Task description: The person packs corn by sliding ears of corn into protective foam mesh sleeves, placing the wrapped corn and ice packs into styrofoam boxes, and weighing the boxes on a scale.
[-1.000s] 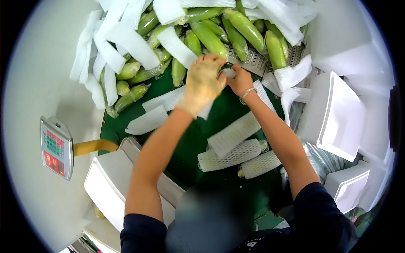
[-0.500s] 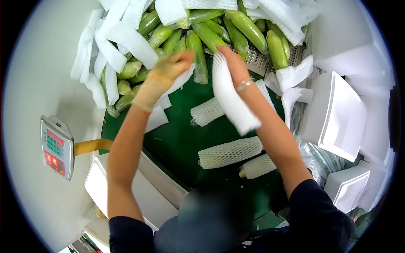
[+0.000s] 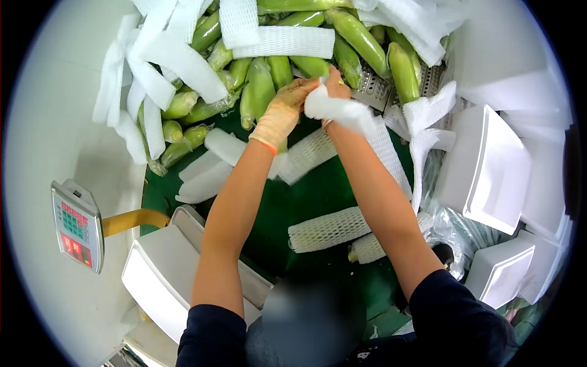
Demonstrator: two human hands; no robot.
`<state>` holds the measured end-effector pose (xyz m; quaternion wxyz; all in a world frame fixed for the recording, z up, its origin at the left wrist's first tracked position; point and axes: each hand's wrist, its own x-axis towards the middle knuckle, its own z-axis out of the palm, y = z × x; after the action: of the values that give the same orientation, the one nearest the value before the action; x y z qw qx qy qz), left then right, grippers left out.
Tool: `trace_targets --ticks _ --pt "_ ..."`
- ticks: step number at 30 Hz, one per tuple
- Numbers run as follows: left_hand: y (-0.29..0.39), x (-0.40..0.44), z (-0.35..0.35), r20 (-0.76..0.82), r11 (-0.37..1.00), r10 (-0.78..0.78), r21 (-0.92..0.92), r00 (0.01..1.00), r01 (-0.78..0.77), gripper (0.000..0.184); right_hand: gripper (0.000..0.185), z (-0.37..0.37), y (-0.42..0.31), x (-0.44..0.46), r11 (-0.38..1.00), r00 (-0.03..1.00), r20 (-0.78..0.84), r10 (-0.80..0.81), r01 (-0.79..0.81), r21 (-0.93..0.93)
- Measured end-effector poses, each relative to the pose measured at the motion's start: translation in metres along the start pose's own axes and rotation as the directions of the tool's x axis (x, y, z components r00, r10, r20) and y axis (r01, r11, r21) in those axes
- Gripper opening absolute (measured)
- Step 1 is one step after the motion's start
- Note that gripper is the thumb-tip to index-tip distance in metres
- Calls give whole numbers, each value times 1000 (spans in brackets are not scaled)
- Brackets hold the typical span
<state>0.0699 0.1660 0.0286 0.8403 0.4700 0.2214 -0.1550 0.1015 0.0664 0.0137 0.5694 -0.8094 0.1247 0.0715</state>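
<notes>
Meeting at upper centre of the frame, apart half a second ago, my gloved left hand [image 3: 285,111] and right hand [image 3: 335,84] curl nearly closed at one white foam sleeve [image 3: 343,112], now seemingly two-handed work, though which fingers grip it I cannot tell

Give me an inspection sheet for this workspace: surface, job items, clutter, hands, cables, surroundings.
Surface: green table, partly covered.
Job items: corn piled at the far side; foam sleeves lying on the table.
Clutter: loose foam strips draped over the corn; plastic sheeting at right.
Hands: gloved left hand and right hand close together at a white foam piece; exact grips unclear.
Cables: nothing seen.
Surroundings: lit scale display at left; white bins at right.
</notes>
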Motion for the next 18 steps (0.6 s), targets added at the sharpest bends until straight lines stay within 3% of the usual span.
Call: trace_targets --ticks 1,2,3,4,5,6,7,9,10,12,14,15,16,18 --pt "-14 2 -21 209 855 332 345 920 -387 31 59 3 -1 -2 987 994 3 106 -106 118" --pt "-28 3 -43 385 465 611 533 692 -707 31 65 6 -2 -4 951 978 6 210 -206 231" --pt "-37 5 -52 233 578 617 514 752 -634 25 68 16 4 -8 973 989 -49 138 -126 193" --pt "-37 -9 -41 60 810 494 331 867 -485 22 70 23 12 -12 988 993 -102 63 -48 148" --pt "-37 -24 -30 -116 939 343 65 932 -338 21 72 15 18 -20 997 999 -9 -41 42 58" --pt "-52 -34 -27 -95 960 216 -159 972 -229 18 71 7 24 -27 999 997 69 32 -29 -33" --pt "-70 -49 -33 60 678 620 462 783 -572 20 71 2 35 -34 998 997 63 50 -47 -47" --pt "-83 -65 -31 73 633 564 601 823 -487 19 72 -4 64 -43 997 996 75 42 -37 -67" --pt "-81 -72 -20 -103 984 128 141 986 -113 17 70 -10 72 -50 994 992 87 89 -83 -69" --pt "-80 -84 -7 -119 969 167 203 979 -141 15 69 -14 80 -60 989 985 106 134 -126 -79" --pt "-79 -89 1 -122 992 124 -6 985 -125 14 65 -8 73 -66 984 987 -12 163 -161 77" --pt "-77 -93 1 -150 966 247 113 957 -231 14 63 -5 69 -68 965 975 -45 216 -206 162" --pt "-73 -91 1 -171 927 374 95 911 -363 15 61 -2 63 -69 938 960 -77 268 -242 248" --pt "-69 -94 2 -269 930 358 17 894 -367 13 58 4 51 -75 854 947 -47 318 -265 448"
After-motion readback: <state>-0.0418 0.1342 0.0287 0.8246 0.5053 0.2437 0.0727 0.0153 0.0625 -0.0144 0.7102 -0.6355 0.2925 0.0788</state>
